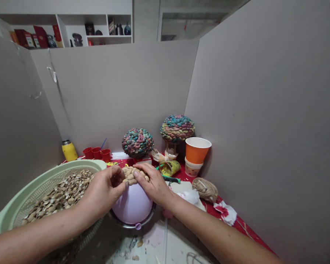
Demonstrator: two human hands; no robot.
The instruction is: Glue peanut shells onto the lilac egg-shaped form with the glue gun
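A lilac balloon (133, 206) rests knot-side toward me in a dark-rimmed round bowl (154, 211). Its top is covered with a patch of peanut shells (130, 174). At the left edge of that patch, my left hand (106, 185) is closed, thumb and fingertips pinched against a peanut shell, partly hidden by the fingers. My right hand (155, 185) grips the balloon's shell-covered top from the right, fingers over the far side and thumb pressed on the shells. To the left stands a green strainer basket (100, 165) holding many loose shells (68, 189).
Behind are two colourful shell-covered domes (138, 142), red cups (106, 155) and a yellow bottle (69, 151). On the right are an orange paper cup (198, 151), a tipped yellow-stained cup (169, 168), a twine ball (205, 189) and stained tissue (227, 212). Grey partitions (121, 84) enclose the table.
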